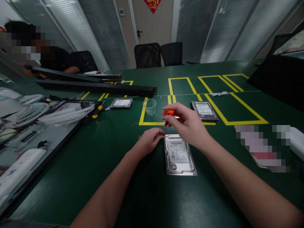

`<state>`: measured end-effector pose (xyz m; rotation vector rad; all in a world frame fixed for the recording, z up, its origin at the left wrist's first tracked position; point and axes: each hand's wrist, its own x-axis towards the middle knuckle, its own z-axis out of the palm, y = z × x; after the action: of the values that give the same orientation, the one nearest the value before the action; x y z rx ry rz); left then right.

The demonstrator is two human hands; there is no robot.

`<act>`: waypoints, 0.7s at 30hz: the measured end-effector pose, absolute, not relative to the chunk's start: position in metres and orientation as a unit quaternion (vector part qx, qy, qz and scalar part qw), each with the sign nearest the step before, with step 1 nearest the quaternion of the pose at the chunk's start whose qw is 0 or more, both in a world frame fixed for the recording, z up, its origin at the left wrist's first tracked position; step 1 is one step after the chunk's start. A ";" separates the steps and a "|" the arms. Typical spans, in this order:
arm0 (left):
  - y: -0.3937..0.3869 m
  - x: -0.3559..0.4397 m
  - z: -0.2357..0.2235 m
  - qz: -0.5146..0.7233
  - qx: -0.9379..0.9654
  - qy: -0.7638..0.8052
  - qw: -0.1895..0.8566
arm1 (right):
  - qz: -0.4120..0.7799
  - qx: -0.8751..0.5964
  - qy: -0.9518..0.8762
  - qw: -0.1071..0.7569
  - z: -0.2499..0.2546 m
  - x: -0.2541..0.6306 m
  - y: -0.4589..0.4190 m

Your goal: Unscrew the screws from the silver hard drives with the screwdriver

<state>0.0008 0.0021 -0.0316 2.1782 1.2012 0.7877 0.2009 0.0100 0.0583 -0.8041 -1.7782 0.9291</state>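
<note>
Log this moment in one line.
right hand: holds orange screwdriver; left hand: by far-left corner of hard drive; drive: label up, on table

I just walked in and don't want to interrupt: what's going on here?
The person's right hand holds an orange-and-black screwdriver, its tip at the far left corner of a hard drive lying label up on the green table. The left hand is at that same corner. Farther back, a clear plastic cup stands between two other drives.
</note>
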 end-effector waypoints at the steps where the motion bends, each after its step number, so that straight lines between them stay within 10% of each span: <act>1: 0.002 0.000 -0.031 0.293 0.804 0.444 0.267 | 0.379 -0.327 -0.726 0.471 0.059 0.201 0.010; 21: 0.003 0.000 -0.033 0.303 0.786 0.455 0.289 | 0.401 -0.321 -0.717 0.472 0.058 0.202 0.011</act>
<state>-0.0002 0.0031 -0.0328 2.0989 1.2136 0.8094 0.2017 0.0107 0.0581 -0.7870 -1.7548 0.9821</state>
